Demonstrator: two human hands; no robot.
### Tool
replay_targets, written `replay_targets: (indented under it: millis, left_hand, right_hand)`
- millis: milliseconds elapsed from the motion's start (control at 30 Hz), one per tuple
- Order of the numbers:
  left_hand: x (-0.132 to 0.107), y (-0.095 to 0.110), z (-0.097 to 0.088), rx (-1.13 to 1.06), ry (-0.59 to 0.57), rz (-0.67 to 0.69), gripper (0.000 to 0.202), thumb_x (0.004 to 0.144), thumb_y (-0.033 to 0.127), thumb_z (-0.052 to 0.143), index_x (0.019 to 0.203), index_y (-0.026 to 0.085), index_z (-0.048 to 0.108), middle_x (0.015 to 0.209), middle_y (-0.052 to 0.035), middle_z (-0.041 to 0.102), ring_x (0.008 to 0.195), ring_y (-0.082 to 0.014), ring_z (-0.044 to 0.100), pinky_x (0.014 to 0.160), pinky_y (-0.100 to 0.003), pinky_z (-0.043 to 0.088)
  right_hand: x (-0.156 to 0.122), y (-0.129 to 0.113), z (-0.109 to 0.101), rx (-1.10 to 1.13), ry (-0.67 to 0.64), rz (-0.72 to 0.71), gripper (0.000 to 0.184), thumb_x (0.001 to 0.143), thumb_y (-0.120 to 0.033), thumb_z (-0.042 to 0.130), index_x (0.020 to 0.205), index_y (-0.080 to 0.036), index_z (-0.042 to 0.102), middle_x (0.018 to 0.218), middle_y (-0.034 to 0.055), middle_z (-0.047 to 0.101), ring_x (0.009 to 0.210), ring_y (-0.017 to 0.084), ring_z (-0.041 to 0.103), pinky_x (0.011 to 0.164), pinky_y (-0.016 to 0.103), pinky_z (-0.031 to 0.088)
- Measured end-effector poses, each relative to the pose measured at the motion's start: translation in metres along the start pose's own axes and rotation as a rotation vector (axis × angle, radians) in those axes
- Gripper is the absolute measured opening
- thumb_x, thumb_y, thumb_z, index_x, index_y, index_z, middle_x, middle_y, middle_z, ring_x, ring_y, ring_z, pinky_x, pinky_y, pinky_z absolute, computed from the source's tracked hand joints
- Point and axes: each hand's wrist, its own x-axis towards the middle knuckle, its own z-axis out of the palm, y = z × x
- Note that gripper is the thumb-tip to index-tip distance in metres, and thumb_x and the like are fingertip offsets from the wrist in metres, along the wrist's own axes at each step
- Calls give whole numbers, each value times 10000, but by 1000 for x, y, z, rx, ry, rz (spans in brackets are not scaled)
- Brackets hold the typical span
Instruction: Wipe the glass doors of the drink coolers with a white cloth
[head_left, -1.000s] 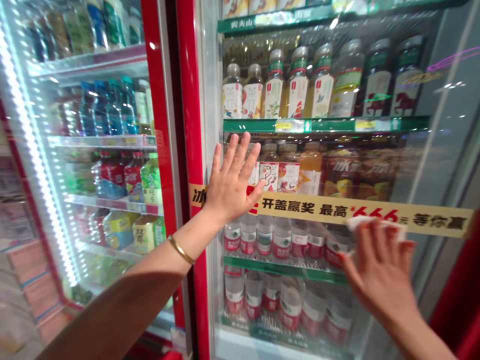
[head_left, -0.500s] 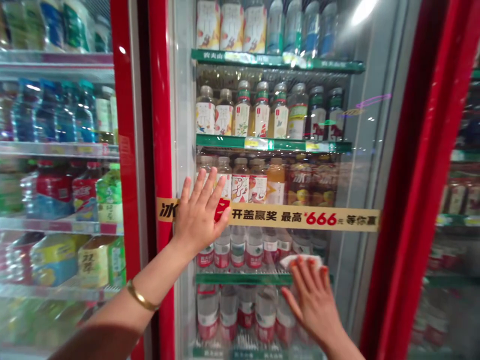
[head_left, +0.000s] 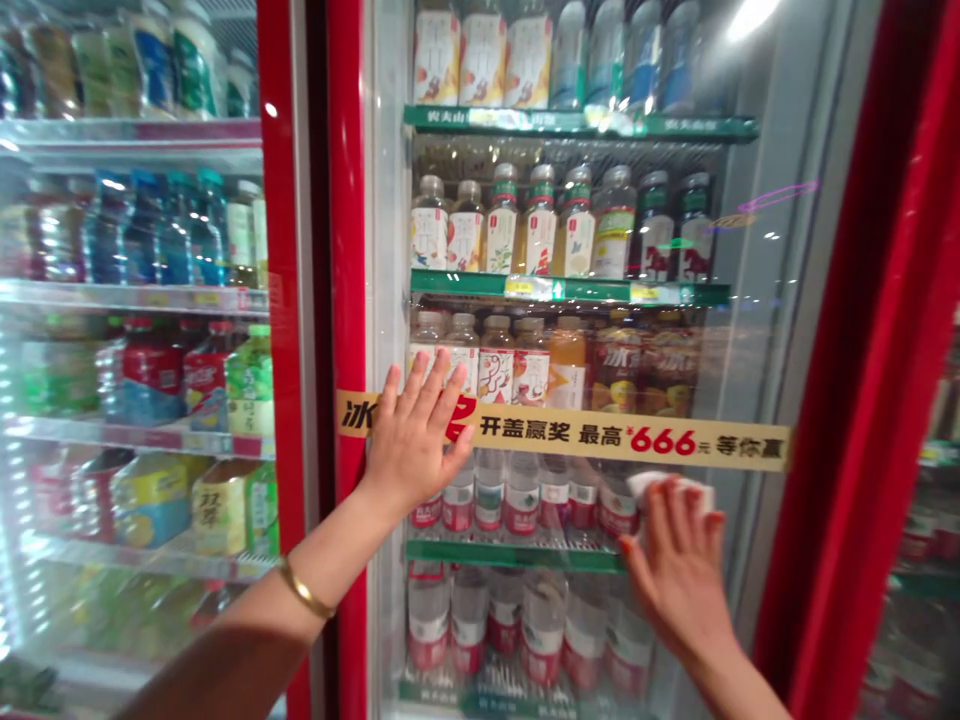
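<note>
My left hand (head_left: 416, 435) lies flat and open on the glass door (head_left: 742, 330) of a drinks fridge, fingers spread over the left end of a yellow sticker strip (head_left: 622, 437). A gold bangle (head_left: 304, 590) circles that wrist. My right hand (head_left: 679, 570) presses a white cloth (head_left: 701, 490) against the same glass, just below the strip's right half, fingers laid over the cloth. Behind the glass stand rows of bottles (head_left: 525, 225) on green shelves (head_left: 570, 290).
Red door frames run upright at the left (head_left: 346, 250) and right (head_left: 870, 400) of the glass. A second fridge (head_left: 150, 350) at the left holds several coloured bottles on lit shelves. Another fridge edge shows at the far right.
My right hand with the cloth has slid up and to the right on the glass, ending just under the strip. The left hand stays planted; the view shifted slightly.
</note>
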Motion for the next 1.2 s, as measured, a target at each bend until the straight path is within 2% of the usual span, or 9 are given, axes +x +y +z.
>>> replay_targets:
  millis: [133,267,367,533,633,800,900,1067,1200]
  left_hand:
    - [-3,0,3,12,-2,-14,831,1060,444,539,1768,177,195,1843,-100,168,1740,-265,80,1428,-532,45]
    - [-3,-2,3,-1,-8,-19,825,1064,451,542,1770,195,198,1837,-93,202,1737,-267,115,1429,-541,70]
    - [-3,-2,2,-3,-1,-18,829,1061,444,552,1770,199,200,1836,-91,210,1736,-266,123,1430,-536,73]
    - [-4,1,3,-9,0,-32,833,1056,444,546,1773,211,192,1839,-84,198,1737,-266,121,1431,-540,66]
    - [-5,2,2,-12,-21,-53,845,1053,432,556,1778,232,172,1839,-78,200,1736,-266,123,1431,-540,65]
    - [-2,-1,1,-33,-39,-48,887,1051,434,574,1785,268,105,1842,-64,195,1730,-286,151,1426,-571,91]
    - [-5,2,1,-11,-18,-75,847,1060,410,577,1779,261,155,1835,-60,223,1732,-271,142,1427,-564,113]
    - [-72,41,-6,-9,-65,-198,785,1084,345,538,1773,223,180,1849,-51,148,1739,-259,93,1433,-535,78]
    - [-148,83,-6,4,-95,-259,796,1077,405,558,1771,232,209,1857,-54,119,1742,-277,76,1434,-505,27]
  right_hand:
    - [38,-9,12,56,53,368,790,1138,-449,348,1779,-178,-26,1841,142,-43,1720,396,-64,1330,814,95]
    - [11,-99,19,113,-51,-210,787,1107,-489,468,1777,-203,170,1830,22,156,1735,264,35,1432,532,14]
    - [-43,-103,17,144,-55,-455,695,1118,-460,448,1757,-257,263,1809,-57,220,1726,178,102,1433,426,20]
    - [-39,-7,11,78,7,172,757,1126,-372,371,1787,-209,41,1853,85,5,1733,335,-22,1384,702,20]
    - [6,-18,17,83,32,391,793,1122,-414,342,1781,-198,-43,1847,133,-60,1716,427,-62,1309,852,60]
    - [-22,-132,32,141,-93,-303,711,1072,-435,549,1734,-267,352,1793,-18,305,1737,250,44,1434,538,-20]
    - [-85,-135,31,190,-117,-549,505,1082,-433,545,1576,-338,597,1729,-118,412,1727,175,107,1441,427,1]
    - [-75,-44,20,96,-58,-62,765,1095,-332,449,1785,-232,133,1834,42,113,1735,288,42,1413,628,3]
    - [2,-47,18,103,63,371,788,1119,-392,357,1783,-171,-5,1843,134,-55,1717,421,-75,1327,823,30]
